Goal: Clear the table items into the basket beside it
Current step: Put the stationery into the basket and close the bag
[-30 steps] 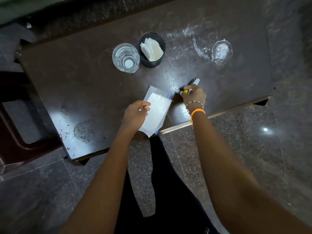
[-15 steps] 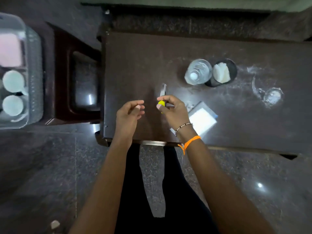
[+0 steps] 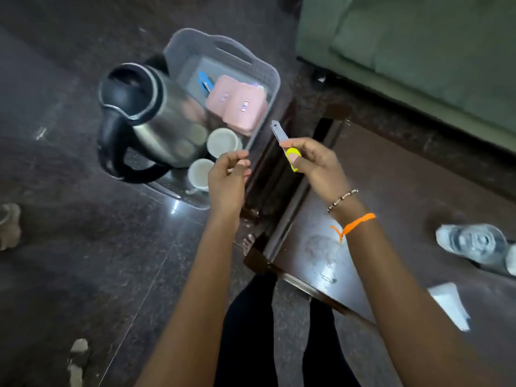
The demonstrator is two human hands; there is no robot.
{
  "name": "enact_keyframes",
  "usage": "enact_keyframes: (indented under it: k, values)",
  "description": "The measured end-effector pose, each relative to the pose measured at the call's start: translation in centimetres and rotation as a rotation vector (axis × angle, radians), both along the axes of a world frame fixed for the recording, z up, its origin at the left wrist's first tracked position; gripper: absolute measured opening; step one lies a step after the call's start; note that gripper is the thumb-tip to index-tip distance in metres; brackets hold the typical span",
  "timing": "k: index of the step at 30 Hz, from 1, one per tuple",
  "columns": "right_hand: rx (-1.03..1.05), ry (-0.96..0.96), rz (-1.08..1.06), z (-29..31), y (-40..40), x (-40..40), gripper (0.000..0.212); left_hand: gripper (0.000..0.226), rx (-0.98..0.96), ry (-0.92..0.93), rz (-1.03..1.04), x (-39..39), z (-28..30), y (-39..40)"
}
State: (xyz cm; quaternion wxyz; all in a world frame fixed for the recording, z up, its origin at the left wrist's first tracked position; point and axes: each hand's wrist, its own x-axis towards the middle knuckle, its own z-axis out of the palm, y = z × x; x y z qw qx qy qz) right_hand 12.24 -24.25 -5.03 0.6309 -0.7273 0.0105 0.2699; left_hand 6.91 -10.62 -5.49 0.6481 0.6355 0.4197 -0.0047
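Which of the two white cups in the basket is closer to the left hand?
The lower cup, right beside the left hand. The other cup sits further up, next to the kettle and pink boxes.

No writing can be read anywhere. The pink boxes (image 3: 236,107) in the basket (image 3: 268,76) on the left carry small marks, too blurred to make out, and the kettle (image 3: 156,121) shows no brand.

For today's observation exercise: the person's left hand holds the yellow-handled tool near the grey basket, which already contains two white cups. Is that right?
Not quite. The head view shows the right hand, not the left, holding the yellow-handled tool near the grey basket, which already contains two white cups.
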Motion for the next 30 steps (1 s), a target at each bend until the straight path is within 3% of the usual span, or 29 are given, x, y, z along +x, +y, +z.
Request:
enact_keyframes:
  k: [9, 19, 26, 30]
  values:
    - [-0.128, -0.157, 0.114, -0.3, 10.8, 10.9, 0.028, 0.032, -0.031, 0.027, -0.009, 5.1, -1.2, 6.0]
    - [-0.888, -0.734, 0.784, -5.2, 18.9, 18.7, 0.043, 0.032, -0.081, 0.008, -0.071, 6.0, -2.8, 7.7]
    - [-0.928, -0.832, 0.784, -6.9, 20.6, 19.9, 0.040, 0.032, -0.095, 0.004, -0.060, 5.9, -2.7, 7.9]
    - [-1.021, -0.742, 0.789, -7.0, 21.0, 20.3, 0.035, 0.031, -0.091, 0.007, -0.069, 5.9, -2.7, 7.9]
